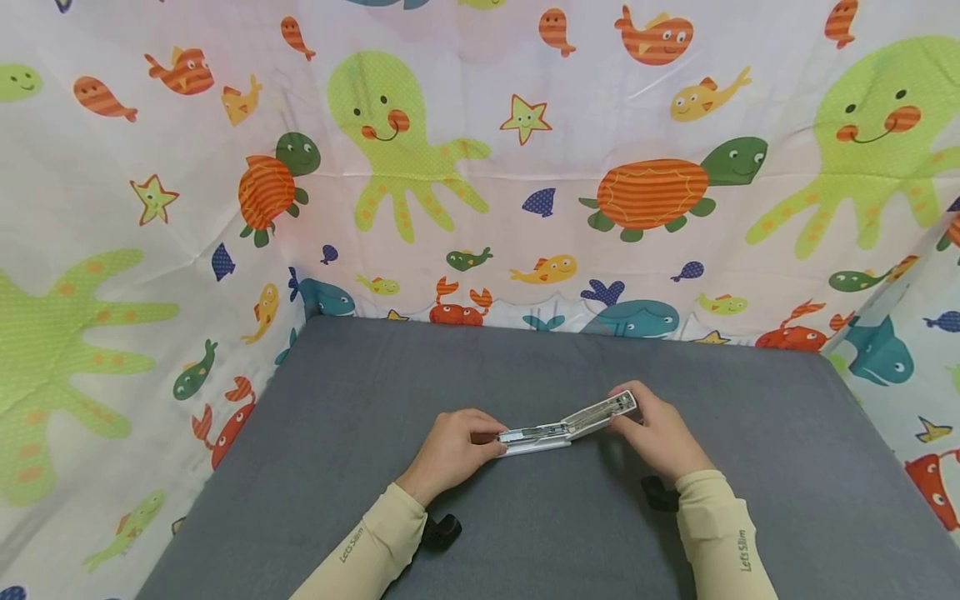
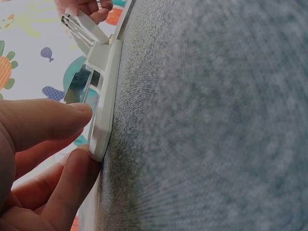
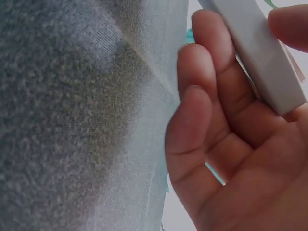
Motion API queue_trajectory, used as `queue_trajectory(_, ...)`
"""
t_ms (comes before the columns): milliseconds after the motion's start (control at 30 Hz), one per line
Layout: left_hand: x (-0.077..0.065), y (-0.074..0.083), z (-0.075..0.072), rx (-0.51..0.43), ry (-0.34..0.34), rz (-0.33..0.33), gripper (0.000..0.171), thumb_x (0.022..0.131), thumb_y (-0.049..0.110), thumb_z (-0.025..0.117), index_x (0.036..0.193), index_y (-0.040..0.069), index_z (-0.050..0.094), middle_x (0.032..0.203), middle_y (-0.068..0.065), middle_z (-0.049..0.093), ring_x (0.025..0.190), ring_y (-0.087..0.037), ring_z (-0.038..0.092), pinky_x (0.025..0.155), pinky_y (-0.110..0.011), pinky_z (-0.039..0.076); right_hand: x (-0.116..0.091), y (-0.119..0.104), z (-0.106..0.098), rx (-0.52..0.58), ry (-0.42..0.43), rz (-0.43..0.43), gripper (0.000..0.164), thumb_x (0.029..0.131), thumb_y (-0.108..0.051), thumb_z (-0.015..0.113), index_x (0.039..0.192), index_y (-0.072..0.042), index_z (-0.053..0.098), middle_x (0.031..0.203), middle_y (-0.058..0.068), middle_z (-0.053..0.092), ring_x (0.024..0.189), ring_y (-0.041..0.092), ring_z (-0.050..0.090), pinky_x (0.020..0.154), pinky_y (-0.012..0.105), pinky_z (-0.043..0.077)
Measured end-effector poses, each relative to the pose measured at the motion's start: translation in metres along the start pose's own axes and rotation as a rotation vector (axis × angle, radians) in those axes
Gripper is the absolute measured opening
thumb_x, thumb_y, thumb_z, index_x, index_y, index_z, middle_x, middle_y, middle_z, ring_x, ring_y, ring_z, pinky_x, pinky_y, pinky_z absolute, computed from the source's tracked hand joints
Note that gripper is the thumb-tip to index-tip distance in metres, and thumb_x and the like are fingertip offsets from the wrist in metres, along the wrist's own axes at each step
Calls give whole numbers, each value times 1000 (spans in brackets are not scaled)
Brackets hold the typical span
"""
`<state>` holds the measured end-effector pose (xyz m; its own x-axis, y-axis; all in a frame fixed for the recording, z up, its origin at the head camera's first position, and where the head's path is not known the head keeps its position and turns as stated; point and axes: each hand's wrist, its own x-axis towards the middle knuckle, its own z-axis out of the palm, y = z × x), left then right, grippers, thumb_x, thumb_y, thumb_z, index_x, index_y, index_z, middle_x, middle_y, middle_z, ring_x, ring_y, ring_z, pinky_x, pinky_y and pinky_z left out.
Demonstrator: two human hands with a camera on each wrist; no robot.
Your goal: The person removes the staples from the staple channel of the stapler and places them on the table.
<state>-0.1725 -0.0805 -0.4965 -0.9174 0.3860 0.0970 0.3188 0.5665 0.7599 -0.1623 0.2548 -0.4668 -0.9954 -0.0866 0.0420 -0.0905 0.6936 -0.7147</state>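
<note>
A white stapler (image 1: 534, 448) lies on the grey surface, its top arm swung far back from the base so the metal inside shows. At the base's left end, my left hand (image 1: 455, 450) pinches it between thumb and fingers. My right hand (image 1: 660, 429) grips the raised top arm (image 1: 600, 415) near its far end. Close up in the left wrist view, the white base (image 2: 108, 96) rests along the cloth, with the metal part tilted up from it. The smooth outside of the top arm (image 3: 262, 53) lies between thumb and fingers in the right wrist view.
Grey cloth (image 1: 360, 375) covers the table under both hands. A white curtain (image 1: 465, 167) printed with sea animals stands along the back and both sides. Black straps (image 1: 441, 532) sit at the wrists beside the cream sleeves (image 1: 375, 542).
</note>
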Motion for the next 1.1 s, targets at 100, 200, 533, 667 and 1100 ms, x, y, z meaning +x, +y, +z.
queue_trajectory(100, -1, 0, 0, -2, -1, -1, 21, 95, 18, 84, 116, 17, 86, 114, 1, 80, 94, -6, 75, 79, -23, 61, -1, 0, 0, -12, -19, 14, 28, 100, -19, 73, 126, -16, 63, 120, 8, 76, 103, 25, 70, 84, 41, 53)
queue_trajectory(200, -1, 0, -1, 2, -1, -3, 21, 95, 18, 84, 116, 17, 86, 114, 1, 80, 95, -7, 75, 79, -24, 61, -1, 2, 0, -7, -47, 45, 27, 101, -19, 70, 126, -15, 62, 114, 7, 77, 102, 24, 69, 85, 40, 52)
queue_trajectory(533, -1, -2, -1, 5, 2, -1, 21, 95, 19, 84, 116, 16, 86, 113, 2, 80, 94, -7, 75, 79, -24, 61, 0, 5, 1, 14, -114, 95, 31, 105, -19, 63, 133, -8, 59, 105, 6, 76, 93, 16, 64, 80, 35, 47)
queue_trajectory(667, -1, -3, -1, 7, 0, 2, 21, 95, 19, 84, 116, 17, 86, 113, 2, 80, 94, -6, 75, 79, -24, 61, 0, 5, 0, 14, -139, 103, 35, 106, -20, 61, 138, -6, 57, 107, 6, 75, 93, 16, 63, 79, 35, 47)
queue_trajectory(1100, 0, -1, 1, 3, -1, 11, 21, 96, 20, 83, 117, 16, 86, 115, 0, 80, 96, -9, 76, 80, -23, 61, -7, -8, -18, -176, -7, 118, 55, 104, -26, 63, 149, 3, 53, 137, 32, 67, 124, 47, 66, 98, 63, 56)
